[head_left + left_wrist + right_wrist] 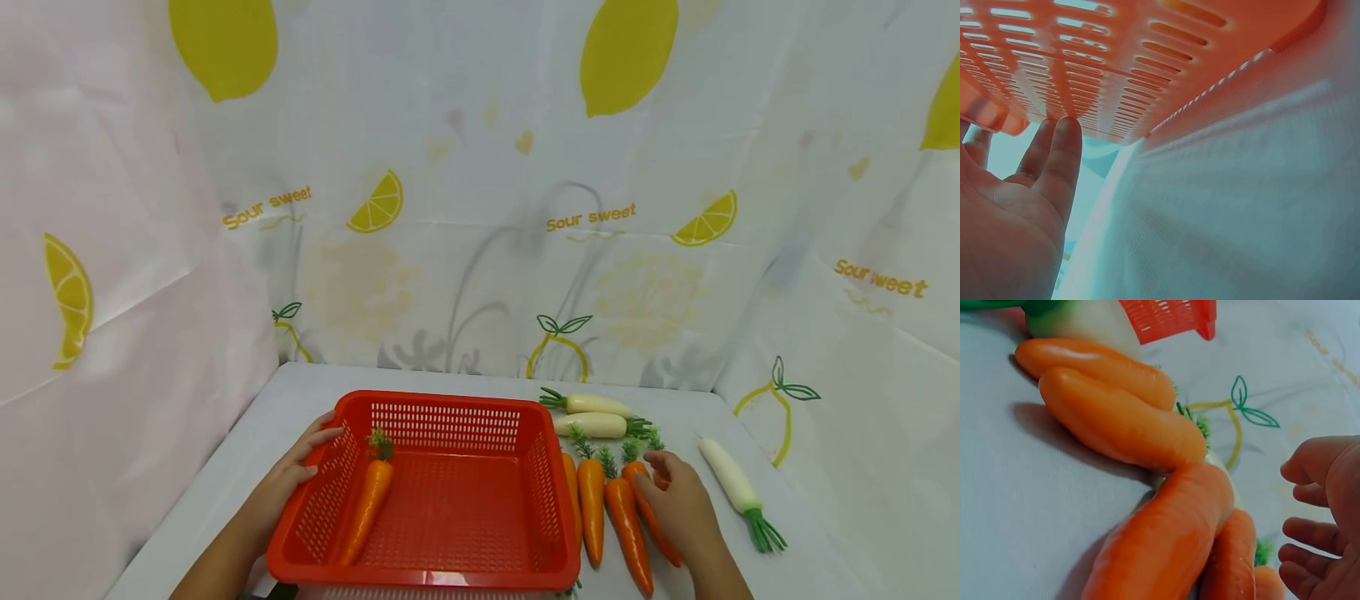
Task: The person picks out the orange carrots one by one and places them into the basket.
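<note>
The orange carrots [630, 533] lie bunched on the white table just right of the red basket [495, 577], with my right hand [682, 500] over the outermost ones, fingers loosely bent and holding nothing; I can't tell if they touch. Since these carrots lie so close, a careless pinch could catch two or roll a neighbour away. One carrot [367, 512] leans inside the basket's left end. My left hand [281, 487] only rests straight fingers against that side, so a knock might slide the basket. Beyond lie white radishes [592, 425].
</note>
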`<state>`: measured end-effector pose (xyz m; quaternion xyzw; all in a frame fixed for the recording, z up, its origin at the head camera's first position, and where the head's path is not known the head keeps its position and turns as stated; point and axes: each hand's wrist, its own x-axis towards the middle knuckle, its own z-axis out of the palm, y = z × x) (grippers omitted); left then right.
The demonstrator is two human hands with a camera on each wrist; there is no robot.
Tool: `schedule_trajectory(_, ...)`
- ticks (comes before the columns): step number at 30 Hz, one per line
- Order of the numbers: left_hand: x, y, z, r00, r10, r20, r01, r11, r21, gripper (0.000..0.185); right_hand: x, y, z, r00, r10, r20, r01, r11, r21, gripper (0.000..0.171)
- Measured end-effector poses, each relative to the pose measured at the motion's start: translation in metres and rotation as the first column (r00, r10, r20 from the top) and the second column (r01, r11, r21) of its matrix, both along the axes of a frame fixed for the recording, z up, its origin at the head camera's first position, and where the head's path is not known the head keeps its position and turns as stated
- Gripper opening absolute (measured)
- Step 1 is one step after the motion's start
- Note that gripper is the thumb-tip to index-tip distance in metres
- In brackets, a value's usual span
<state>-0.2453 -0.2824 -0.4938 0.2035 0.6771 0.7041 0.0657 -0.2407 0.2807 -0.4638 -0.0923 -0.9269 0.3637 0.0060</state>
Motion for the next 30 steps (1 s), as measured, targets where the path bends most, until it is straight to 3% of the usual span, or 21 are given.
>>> schedule_trajectory(10, -0.001, 0.000, -0.002, 1.000, 0.006, 0.010, -0.006, 1.000, 0.004, 0.059, -0.002, 0.010, -0.001, 0.999, 0.026, -0.021, -0.023, 0.993, 0.119, 0.052)
schedule_trajectory(19, -0.001, 0.001, -0.003, 0.998, 0.020, 0.059, -0.020, 1.000, 0.013, 0.062, -0.002, 0.026, -0.004, 0.999, -0.022, -0.032, 0.027, 0.985, 0.168, 0.050)
schedule_trajectory(30, -0.001, 0.001, -0.001, 0.998, 0.031, 0.061, -0.031, 1.000, -0.002, 0.062, -0.006, 0.048, -0.011, 0.998, -0.019, 0.054, 0.008, 0.982, 0.187, 0.058)
